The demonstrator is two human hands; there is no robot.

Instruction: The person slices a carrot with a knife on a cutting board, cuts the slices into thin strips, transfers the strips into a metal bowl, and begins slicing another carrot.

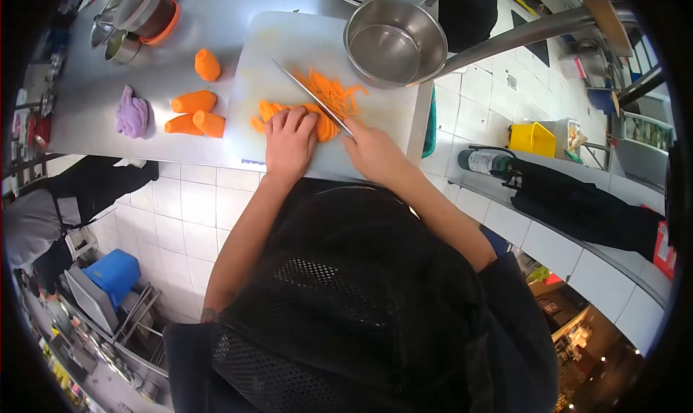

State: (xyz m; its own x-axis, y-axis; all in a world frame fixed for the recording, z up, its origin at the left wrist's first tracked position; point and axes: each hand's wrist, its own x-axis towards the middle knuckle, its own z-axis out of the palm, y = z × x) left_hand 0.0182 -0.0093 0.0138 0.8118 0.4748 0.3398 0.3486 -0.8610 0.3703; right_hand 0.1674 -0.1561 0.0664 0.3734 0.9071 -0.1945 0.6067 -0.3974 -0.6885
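Note:
On a white cutting board lie carrot slices, fanned in an overlapping row. My left hand presses down on them with its fingers bent together. In my right hand is the handle of a kitchen knife, its blade slanting up and left across the board beside the slices. Thin carrot strips are heaped on the far side of the blade. Left of the board, several peeled carrot pieces rest on the steel counter, with one more carrot piece farther back.
A steel saucepan sits at the board's far right corner, its handle jutting right. A purple cloth or glove lies on the counter. Tubs stand at the back left. Another person is at far left.

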